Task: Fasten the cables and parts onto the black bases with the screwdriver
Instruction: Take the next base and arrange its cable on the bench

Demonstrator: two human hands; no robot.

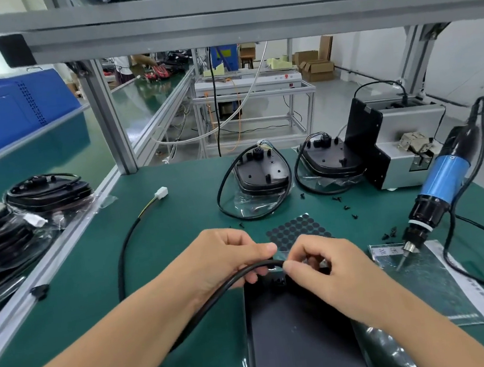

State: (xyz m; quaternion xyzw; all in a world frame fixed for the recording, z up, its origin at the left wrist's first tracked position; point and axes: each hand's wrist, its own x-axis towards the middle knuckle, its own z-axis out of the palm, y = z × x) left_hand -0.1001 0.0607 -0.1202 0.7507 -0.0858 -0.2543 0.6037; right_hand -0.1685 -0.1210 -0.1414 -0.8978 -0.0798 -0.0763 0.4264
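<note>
A black base (300, 336) lies on the green mat right in front of me. Over its far end, my left hand (228, 257) pinches a black cable (217, 294). That cable loops left across the mat to a white connector (161, 192). My right hand (328, 267) pinches the same spot from the right; what its fingertips hold is hidden. The blue and black electric screwdriver (435, 194) hangs at the right with its bit resting on a plastic bag (426, 280). Neither hand touches the screwdriver. Two more black bases (261, 175) (330, 159) with cables stand further back.
A sheet of round black pads (297, 229) lies just beyond my hands. Loose black screws (346, 206) are scattered near it. A grey screw feeder box (399, 147) stands at the back right. Bagged black parts (27, 214) are stacked on the left conveyor. An aluminium frame post (109, 117) rises at the back left.
</note>
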